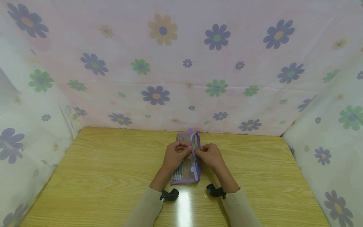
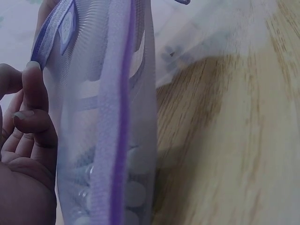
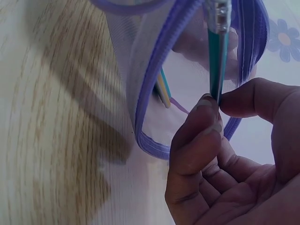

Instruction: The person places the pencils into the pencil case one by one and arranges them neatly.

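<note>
A see-through mesh pencil case [image 1: 185, 168] with purple trim stands on the table between the hands, its zip side parted. My left hand [image 1: 173, 156] pinches its purple edge between thumb and finger, as the left wrist view shows. At the opening, my right hand [image 1: 210, 154] pinches a teal pencil [image 3: 218, 61] with a silver metal band. Other slim pencils [image 1: 178, 173] show through the mesh on the left, and more coloured ones [image 3: 162, 89] lie inside the case. Pale round ends [image 2: 135, 194] appear behind the mesh near the left wrist.
The wood-grain table [image 1: 113, 167] runs back to a flower-printed cloth [image 1: 181, 72], which also hangs at both sides. A black wrist camera [image 1: 170, 194] sits on the left wrist, another black camera [image 1: 215, 190] on the right. Light glares off the table in front.
</note>
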A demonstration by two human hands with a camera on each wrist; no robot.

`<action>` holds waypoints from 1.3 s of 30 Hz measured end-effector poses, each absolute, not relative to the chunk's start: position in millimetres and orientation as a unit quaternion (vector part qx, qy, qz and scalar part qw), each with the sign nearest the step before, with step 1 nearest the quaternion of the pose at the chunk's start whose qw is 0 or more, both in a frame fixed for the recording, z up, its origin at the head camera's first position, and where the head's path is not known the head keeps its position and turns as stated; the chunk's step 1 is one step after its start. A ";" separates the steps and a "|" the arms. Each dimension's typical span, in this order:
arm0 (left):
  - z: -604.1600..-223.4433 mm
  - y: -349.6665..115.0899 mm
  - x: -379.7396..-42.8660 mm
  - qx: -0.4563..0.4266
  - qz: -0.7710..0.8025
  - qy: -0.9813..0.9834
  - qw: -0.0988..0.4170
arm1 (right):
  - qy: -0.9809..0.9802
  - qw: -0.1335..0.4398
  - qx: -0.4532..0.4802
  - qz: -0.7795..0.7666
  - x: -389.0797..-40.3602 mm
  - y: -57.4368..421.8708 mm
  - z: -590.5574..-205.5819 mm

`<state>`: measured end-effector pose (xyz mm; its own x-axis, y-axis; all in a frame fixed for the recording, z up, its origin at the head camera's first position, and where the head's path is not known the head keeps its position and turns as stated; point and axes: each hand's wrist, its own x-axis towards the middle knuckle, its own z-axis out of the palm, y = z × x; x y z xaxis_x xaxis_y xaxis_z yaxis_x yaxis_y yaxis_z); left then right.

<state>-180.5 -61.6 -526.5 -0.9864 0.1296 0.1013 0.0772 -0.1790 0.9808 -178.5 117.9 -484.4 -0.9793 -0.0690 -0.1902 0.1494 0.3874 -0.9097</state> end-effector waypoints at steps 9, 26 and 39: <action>-525.7 -61.1 -179.7 0.079 0.764 0.641 0.015 | 0.835 0.089 0.022 -0.543 -177.6 115.6 -484.3; -526.9 -61.0 -180.0 0.080 0.760 0.645 0.016 | 0.832 0.098 0.023 -0.545 -177.1 113.4 -483.7; -526.3 -60.7 -179.6 0.074 0.763 0.642 0.013 | 0.828 0.091 0.027 -0.552 -179.1 116.0 -487.4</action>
